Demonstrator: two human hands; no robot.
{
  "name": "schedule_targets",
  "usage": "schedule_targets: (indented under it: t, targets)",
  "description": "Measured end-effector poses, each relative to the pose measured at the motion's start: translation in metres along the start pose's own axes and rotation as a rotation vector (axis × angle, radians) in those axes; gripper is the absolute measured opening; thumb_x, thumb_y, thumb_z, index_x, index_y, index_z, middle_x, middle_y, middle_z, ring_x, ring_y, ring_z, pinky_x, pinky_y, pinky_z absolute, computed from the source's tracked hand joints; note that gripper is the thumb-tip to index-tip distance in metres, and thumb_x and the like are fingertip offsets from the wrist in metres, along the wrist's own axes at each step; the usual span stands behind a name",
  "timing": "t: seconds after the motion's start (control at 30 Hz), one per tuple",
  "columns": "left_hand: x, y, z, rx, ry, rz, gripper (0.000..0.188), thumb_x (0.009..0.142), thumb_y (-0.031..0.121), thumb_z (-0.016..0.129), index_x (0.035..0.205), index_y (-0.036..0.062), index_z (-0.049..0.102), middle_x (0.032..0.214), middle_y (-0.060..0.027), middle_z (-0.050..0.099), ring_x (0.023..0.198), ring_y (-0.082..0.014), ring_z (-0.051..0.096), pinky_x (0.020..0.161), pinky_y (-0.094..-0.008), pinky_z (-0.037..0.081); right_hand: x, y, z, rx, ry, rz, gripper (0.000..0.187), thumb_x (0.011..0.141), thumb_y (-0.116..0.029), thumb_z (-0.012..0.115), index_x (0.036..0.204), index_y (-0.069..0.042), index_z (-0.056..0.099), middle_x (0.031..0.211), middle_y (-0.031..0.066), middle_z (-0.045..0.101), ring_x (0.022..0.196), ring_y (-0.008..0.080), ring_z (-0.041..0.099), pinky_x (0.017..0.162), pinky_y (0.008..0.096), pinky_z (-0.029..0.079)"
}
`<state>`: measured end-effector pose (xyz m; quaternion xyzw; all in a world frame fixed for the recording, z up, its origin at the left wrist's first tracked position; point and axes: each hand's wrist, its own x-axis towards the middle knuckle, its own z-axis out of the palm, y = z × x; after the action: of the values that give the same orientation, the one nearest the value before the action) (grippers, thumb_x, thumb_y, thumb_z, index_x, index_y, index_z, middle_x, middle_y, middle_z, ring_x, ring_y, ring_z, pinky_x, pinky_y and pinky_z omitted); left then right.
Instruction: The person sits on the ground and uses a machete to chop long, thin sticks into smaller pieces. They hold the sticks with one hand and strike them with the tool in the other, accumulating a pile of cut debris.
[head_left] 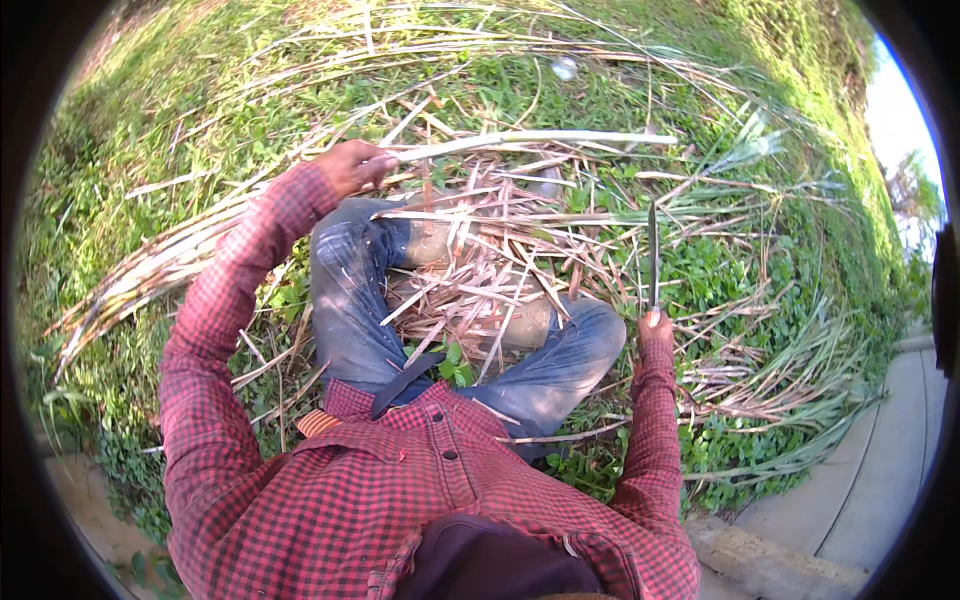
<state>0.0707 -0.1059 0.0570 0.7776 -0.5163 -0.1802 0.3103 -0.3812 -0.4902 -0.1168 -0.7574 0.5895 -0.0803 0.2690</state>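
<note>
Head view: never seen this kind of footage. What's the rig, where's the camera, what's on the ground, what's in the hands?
There is no robot here. A person wears a wide fisheye camera on the head, and it looks straight down, so you see their own body from above: a red checked shirt, blue jeans and both forearms. The round dark rim and the bent edges come from the lens.

The person sits on grass, with a concrete edge at lower right. Long pale stalks, which look like cane, and dry leaf strips lie heaped over the legs and around them.

The left hand grips one long pale stalk that runs off to the right. The right hand holds a long knife by its handle, blade pointing up in the picture.
</note>
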Motion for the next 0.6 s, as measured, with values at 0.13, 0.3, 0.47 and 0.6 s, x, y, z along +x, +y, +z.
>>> schedule_targets:
  t: [0.13,0.3,0.47,0.6]
  targets:
    - [0.006,0.047,0.039,0.374,-0.027,-0.117,0.036,0.088,0.042,0.046,0.099,0.0118,0.061,0.082,-0.0144,0.063,0.08,-0.0329,0.061,0.072,-0.0427,0.048,0.026,0.062,0.042,-0.142,0.063,0.015,0.05,0.066,-0.021,0.065,0.11,-0.001,0.053,0.097,0.0208,0.061,0.085,0.0314,0.06,0.079,0.0395,0.046]
    - [0.012,0.064,0.051,0.559,0.173,0.178,0.035,0.082,0.045,0.051,0.077,0.0115,0.059,0.065,-0.009,0.06,0.066,-0.0294,0.062,0.057,-0.0425,0.049,0.054,0.111,0.075,-0.168,0.018,-0.057,0.059,0.068,-0.022,0.071,0.12,-0.007,0.046,0.108,0.0179,0.059,0.095,0.0347,0.058,0.081,0.0421,0.045]
    - [0.027,0.052,0.057,0.53,0.248,0.272,0.029,0.083,0.043,0.05,0.08,0.0146,0.055,0.063,-0.0082,0.059,0.061,-0.0296,0.06,0.054,-0.0423,0.048,0.053,0.106,0.076,0.133,0.053,-0.022,0.024,0.081,-0.021,0.058,0.091,-0.002,0.051,0.087,0.0106,0.055,0.075,0.0192,0.047,0.063,0.0316,0.042]
    - [0.03,0.05,0.054,0.529,0.34,0.4,0.028,0.086,0.039,0.048,0.08,0.0122,0.052,0.061,-0.0081,0.057,0.059,-0.0298,0.058,0.055,-0.0411,0.047,0.052,0.101,0.08,0.236,0.026,0.029,0.03,0.082,-0.026,0.057,0.098,-0.001,0.05,0.094,0.013,0.054,0.082,0.0218,0.048,0.07,0.0333,0.041]
